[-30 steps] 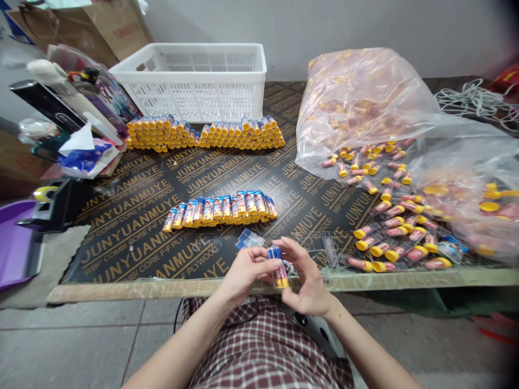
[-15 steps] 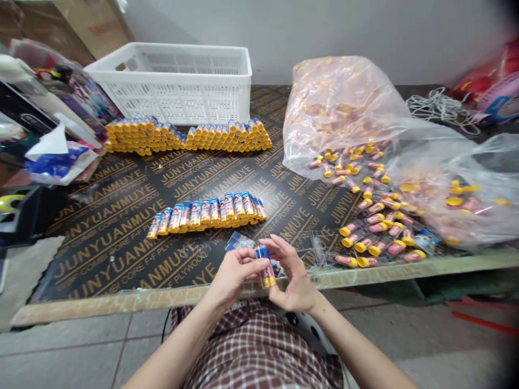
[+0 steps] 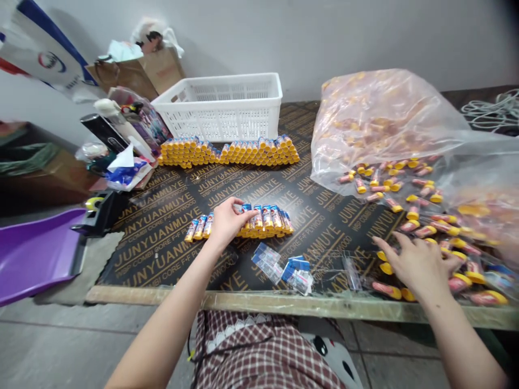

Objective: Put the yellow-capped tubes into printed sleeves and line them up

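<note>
Bkgd: plain gray wall (image 3: 300, 38) behind table (image 3: 162, 210). Tabletop dark w/ gold lettering, lt. wood-colored front edge (image 3: 162, 297). Floor (image 3: 73, 351) gray tile w/ dark seams. Box (image 3: 60, 175) far L, brown, prob. cardboard, view blurry. Indoor lt., soft glare on tabletop.

Gold capitals repeat across the black plywood tabletop (image 3: 141, 254): "JUNYUANMUYE", with smaller lines reading "WBP COMBI CORE F-F PLYWOOD" beneath. The blue-and-white bag (image 3: 51, 59) bears a round red-and-blue logo with lettering too blurred to read. Print on the brown paper bag (image 3: 162, 70) and the row of blue-and-yellow tubes (image 3: 266, 217) is also illegible.
</note>
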A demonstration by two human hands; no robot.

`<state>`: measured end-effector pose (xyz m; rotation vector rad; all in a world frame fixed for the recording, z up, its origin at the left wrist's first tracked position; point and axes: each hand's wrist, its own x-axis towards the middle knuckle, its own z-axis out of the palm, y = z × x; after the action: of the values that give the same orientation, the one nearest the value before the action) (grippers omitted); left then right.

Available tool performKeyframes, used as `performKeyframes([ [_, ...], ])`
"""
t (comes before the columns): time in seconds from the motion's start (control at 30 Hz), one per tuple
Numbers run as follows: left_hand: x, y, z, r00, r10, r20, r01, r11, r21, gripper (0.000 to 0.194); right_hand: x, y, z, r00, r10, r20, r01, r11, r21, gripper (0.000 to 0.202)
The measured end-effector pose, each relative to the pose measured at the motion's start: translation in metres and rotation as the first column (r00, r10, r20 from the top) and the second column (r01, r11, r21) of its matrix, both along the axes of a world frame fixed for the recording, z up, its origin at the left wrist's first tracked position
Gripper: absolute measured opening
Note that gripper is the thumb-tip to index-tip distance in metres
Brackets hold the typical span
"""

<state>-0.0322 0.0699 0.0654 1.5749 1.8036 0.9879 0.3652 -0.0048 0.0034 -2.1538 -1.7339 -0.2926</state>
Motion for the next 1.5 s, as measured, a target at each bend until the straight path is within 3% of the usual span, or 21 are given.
performKeyframes([
  [0.13,0.003,0.006,-0.001,0.963,-0.012,-0.268,0.024,0.999,0.042,0.037,0.02,-0.005,-0.018,0.998,0.026,0.064,-0.025,1.0,-0.013,0.034],
  [0.27,0.009,-0.026,-0.003,0.955,0.082,-0.286,-0.028,0.982,0.189,0.029,0.004,-0.008,-0.025,0.998,0.06,-0.005,-0.06,0.996,-0.061,0.025],
  [0.33,0.011,-0.047,-0.013,0.963,0.002,-0.268,0.028,0.994,0.107,0.03,-0.006,-0.008,-0.022,1.0,0.017,-0.013,-0.019,0.992,-0.124,0.028],
  [0.4,0.012,-0.064,-0.029,0.95,-0.135,-0.281,0.114,0.989,-0.091,0.033,-0.016,-0.009,-0.018,0.999,0.01,-0.04,-0.017,0.983,-0.184,0.032],
  [0.47,0.014,-0.073,-0.046,0.929,-0.159,-0.335,0.084,0.97,-0.227,0.035,-0.024,-0.01,-0.015,0.997,0.04,-0.063,-0.051,0.98,-0.194,0.035],
  [0.57,0.015,-0.075,-0.064,0.904,-0.149,-0.401,0.037,0.961,-0.272,0.031,-0.033,-0.012,-0.01,0.988,0.103,-0.113,-0.121,0.98,-0.16,0.04],
  [0.67,0.011,-0.073,-0.068,0.914,-0.137,-0.381,0.038,0.966,-0.254,0.024,-0.044,-0.015,-0.003,0.952,0.205,-0.227,-0.23,0.969,-0.09,0.046],
  [0.77,0.008,-0.074,-0.065,0.964,-0.106,-0.242,0.054,0.975,-0.214,0.021,-0.062,-0.022,0.008,0.896,0.282,-0.342,-0.298,0.955,0.007,0.041],
  [0.87,0.012,-0.079,-0.059,0.991,-0.041,0.131,0.068,0.976,-0.207,0.024,-0.083,-0.031,0.019,0.85,0.308,-0.428,-0.302,0.95,0.084,0.027],
  [0.9,0.015,-0.082,-0.056,0.955,0.002,0.297,0.07,0.97,-0.231,0.027,-0.091,-0.035,0.023,0.82,0.326,-0.47,-0.305,0.944,0.124,0.021],
  [0.97,0.024,-0.086,-0.047,0.808,0.111,0.579,0.091,0.947,-0.308,0.034,-0.107,-0.041,0.029,0.731,0.381,-0.566,-0.313,0.925,0.218,0.014],
  [1.03,0.033,-0.09,-0.037,0.656,0.211,0.724,0.121,0.918,-0.377,0.043,-0.121,-0.048,0.035,0.626,0.431,-0.65,-0.327,0.902,0.283,0.012],
  [1.1,0.041,-0.092,-0.029,0.561,0.277,0.78,0.143,0.896,-0.42,0.051,-0.133,-0.055,0.038,0.547,0.456,-0.702,-0.367,0.884,0.288,0.018],
  [1.27,0.049,-0.09,-0.029,0.379,0.397,0.836,0.067,0.889,-0.453,0.035,-0.151,-0.069,0.033,0.455,0.502,-0.736,-0.447,0.843,0.299,0.032],
  [1.5,0.047,-0.092,-0.031,0.375,0.411,0.831,0.033,0.89,-0.455,0.035,-0.164,-0.074,0.028,0.473,0.573,-0.669,-0.461,0.808,0.367,0.039],
])
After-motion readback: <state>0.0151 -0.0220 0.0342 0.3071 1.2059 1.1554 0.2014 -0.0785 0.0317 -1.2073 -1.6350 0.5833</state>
